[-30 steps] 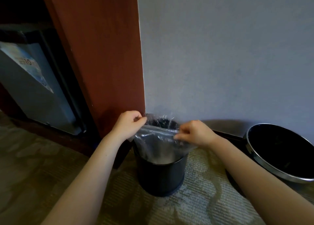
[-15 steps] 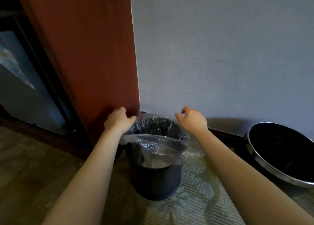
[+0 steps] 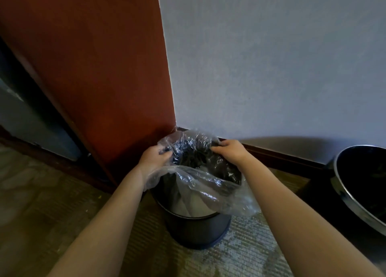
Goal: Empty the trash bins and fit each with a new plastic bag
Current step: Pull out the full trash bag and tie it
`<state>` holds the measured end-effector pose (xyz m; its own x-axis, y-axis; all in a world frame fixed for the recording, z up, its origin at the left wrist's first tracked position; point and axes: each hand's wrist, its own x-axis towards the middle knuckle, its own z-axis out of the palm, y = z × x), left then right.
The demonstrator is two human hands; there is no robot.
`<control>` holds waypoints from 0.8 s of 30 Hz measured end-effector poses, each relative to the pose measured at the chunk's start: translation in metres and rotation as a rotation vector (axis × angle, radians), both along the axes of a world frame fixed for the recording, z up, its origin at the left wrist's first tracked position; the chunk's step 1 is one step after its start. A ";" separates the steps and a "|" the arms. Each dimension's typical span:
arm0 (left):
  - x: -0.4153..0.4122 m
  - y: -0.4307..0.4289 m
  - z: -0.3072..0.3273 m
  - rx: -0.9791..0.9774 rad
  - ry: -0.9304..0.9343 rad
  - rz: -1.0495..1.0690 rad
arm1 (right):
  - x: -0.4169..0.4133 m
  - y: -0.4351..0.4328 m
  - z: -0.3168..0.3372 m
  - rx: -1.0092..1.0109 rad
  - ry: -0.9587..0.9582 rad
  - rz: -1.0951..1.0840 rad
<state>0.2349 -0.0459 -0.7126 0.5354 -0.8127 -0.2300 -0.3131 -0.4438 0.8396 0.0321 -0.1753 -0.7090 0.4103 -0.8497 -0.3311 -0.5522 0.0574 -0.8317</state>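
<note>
Small round dark bin [image 3: 194, 224] stands on carpet at the wall corner. My left hand [image 3: 153, 158] and right hand [image 3: 227, 150] pinch the clear plastic bag [image 3: 200, 184] at its far edge, to stretch it over the rim.

The second bin [image 3: 367, 172] is cut by the right edge. The bag [image 3: 208, 184] hides the left hand's [image 3: 153, 158] fingertips.

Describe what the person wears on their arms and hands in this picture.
The left forearm and right forearm are bare, no sleeves showing. The left hand and right hand wear no gloves; no watch, bracelet or ring is visible.
</note>
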 end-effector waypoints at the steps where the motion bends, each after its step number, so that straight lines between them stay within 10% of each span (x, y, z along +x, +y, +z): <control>1: 0.002 -0.002 0.001 -0.034 -0.027 0.003 | 0.000 -0.001 0.002 -0.063 -0.007 -0.014; 9: -0.010 0.006 0.037 -0.236 -0.212 0.110 | 0.017 0.010 0.039 -0.365 -0.083 -0.014; 15: -0.031 0.014 0.070 -0.242 0.241 0.105 | 0.005 0.028 0.065 -0.172 -0.317 0.155; 22: -0.033 0.016 0.098 -0.132 -0.292 -0.064 | -0.022 0.046 0.089 -0.561 0.736 0.607; 24: -0.035 0.022 0.112 -0.179 -0.469 -0.131 | -0.023 0.050 0.092 -0.476 0.726 0.597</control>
